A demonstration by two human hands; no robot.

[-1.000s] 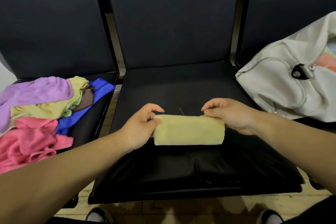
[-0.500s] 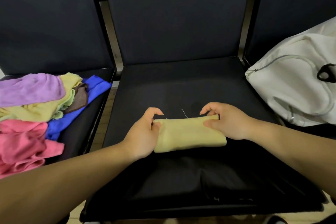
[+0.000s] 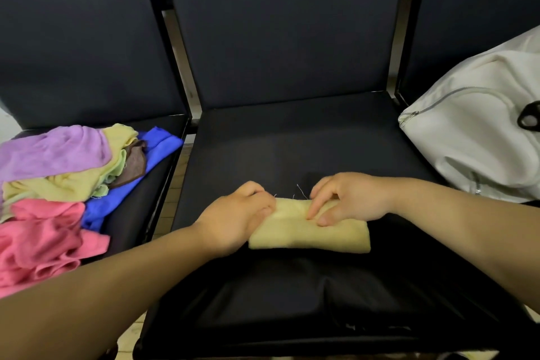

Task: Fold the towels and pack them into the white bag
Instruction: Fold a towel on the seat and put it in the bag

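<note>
Head view: three dark padded chairs stand side by side, smooth and leather-like, with the middle chair [image 3: 292, 140] straight ahead. On the right chair [image 3: 482, 9] slumps one white bag [image 3: 473, 149], soft and creased, with a metal zip [image 3: 438, 99] curving over it and a black loop [image 3: 529, 118] at the frame edge. On the left chair [image 3: 73, 38] is one heap of loose, fluffy towels, six colours showing: pink [image 3: 43, 243], purple [image 3: 55, 152], yellow [image 3: 52, 188], blue [image 3: 157, 143], brown [image 3: 133, 165] and a sliver of pale green [image 3: 117, 167]. One folded yellow towel [image 3: 315, 235] lies on the middle seat, well apart from the bag – a thick, soft oblong with rounded folds. Two bare hands are on it: the left hand [image 3: 236, 219] grips its left end with fingers curled round, and the right hand [image 3: 350, 199] pinches into the top layer with bent fingers and thumb. Two thin pale threads [image 3: 301, 190] stick up from the towel's far edge, between the hands
</note>
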